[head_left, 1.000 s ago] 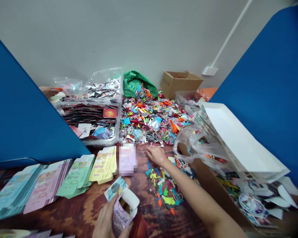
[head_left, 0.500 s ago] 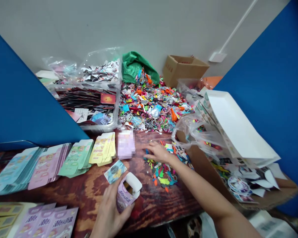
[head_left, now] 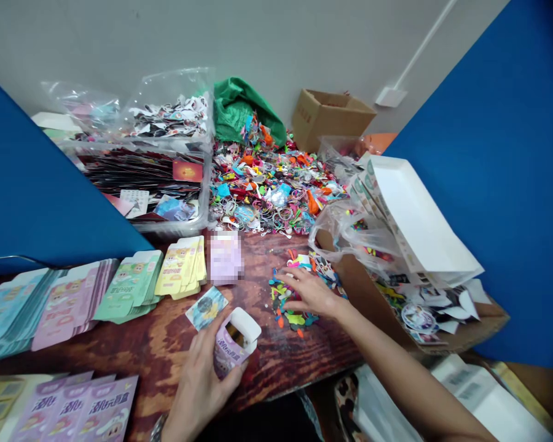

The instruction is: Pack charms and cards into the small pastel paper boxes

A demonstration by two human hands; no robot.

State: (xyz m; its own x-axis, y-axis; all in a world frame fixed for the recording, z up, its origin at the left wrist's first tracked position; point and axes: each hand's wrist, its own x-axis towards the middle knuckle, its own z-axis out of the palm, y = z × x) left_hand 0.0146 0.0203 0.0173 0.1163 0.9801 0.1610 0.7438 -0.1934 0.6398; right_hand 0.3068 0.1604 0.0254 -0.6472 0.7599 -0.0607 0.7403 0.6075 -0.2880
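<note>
As two hands [head_left: 200, 383] [head_left: 309, 293] work, one carton [head_left: 230, 350] held

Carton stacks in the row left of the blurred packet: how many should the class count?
4, left to right along the table: pale blue stack, pink stack, green stack, yellow stack. None seems hidden.

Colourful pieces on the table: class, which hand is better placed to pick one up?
Probably the right hand: its fingers are over the pieces, while the left hand grips a lilac carton.
</note>
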